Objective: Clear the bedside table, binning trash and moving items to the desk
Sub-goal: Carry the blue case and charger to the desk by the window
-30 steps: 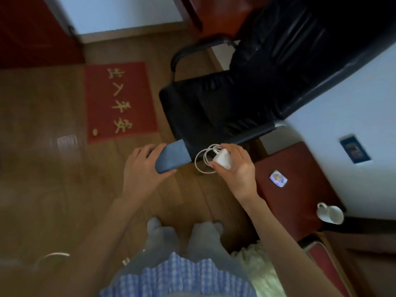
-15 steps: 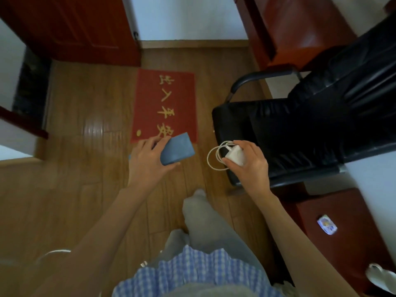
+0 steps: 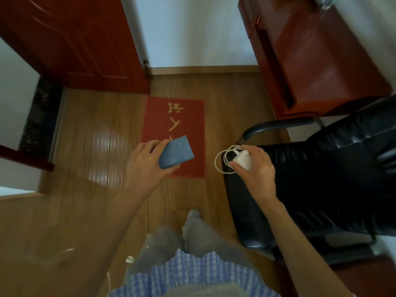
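My left hand grips a flat blue case and holds it over the wooden floor, above the near edge of a red mat. My right hand is closed on a white charger whose white cable hangs in loops to the left of the hand, over the front of a black chair. The reddish-brown desk stands at the upper right, past the chair. The bedside table is out of view.
A black leather office chair with a curved armrest fills the right side. A red mat with yellow characters lies ahead on the floor. A red wooden door stands at the upper left, with a white wall between it and the desk.
The view has swung left and forward, away from the bedside table, which has slid out of the frame. The desk has come into view. Both hands keep their hold.
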Demonstrator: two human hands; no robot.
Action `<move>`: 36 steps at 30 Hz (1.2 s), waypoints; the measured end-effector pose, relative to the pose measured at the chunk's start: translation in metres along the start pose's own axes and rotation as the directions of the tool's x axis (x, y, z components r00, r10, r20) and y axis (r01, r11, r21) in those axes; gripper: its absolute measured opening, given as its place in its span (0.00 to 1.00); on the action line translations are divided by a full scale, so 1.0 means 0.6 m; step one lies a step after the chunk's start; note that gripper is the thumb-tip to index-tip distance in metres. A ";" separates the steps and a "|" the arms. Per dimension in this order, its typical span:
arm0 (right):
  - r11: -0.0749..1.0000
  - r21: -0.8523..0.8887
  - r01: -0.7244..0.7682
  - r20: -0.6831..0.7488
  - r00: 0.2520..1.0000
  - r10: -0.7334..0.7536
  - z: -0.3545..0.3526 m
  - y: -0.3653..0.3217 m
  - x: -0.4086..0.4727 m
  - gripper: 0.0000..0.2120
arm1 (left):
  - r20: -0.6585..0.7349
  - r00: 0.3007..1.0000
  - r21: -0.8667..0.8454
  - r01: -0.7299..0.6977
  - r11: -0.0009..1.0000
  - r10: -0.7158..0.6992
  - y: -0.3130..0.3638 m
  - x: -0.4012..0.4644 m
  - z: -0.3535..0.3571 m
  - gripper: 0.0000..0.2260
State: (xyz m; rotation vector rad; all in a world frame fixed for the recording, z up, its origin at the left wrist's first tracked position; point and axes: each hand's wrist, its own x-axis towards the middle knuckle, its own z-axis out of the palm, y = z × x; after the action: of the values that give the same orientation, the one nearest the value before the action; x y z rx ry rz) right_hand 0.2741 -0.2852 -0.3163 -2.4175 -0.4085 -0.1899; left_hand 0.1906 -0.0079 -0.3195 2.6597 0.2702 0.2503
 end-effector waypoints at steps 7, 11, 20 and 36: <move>1.000 0.000 -0.013 -0.013 1.000 0.013 0.031 0.007 0.153 0.24 | -0.012 0.998 0.076 -0.054 0.996 0.055 -0.011 0.175 0.005 0.33; 0.998 0.006 -0.056 -0.036 0.998 0.056 0.059 0.007 0.239 0.24 | 0.032 0.997 0.028 -0.078 0.997 0.077 -0.029 0.286 0.009 0.33; 0.965 -0.020 -0.262 -0.149 0.955 0.256 0.128 -0.020 0.440 0.24 | 0.073 0.944 0.019 -0.324 0.946 0.322 -0.075 0.580 0.010 0.32; 0.916 -0.020 -0.401 -0.392 0.846 0.362 0.139 0.052 0.661 0.22 | 0.183 0.758 -0.039 -0.631 0.775 0.626 0.008 0.937 0.097 0.31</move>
State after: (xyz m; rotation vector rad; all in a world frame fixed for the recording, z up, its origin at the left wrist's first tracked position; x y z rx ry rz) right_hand 0.6601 -0.1590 -0.3038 -2.4261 0.2689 -0.5013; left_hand 0.7459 0.0931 -0.2953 2.6829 -0.7113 0.1974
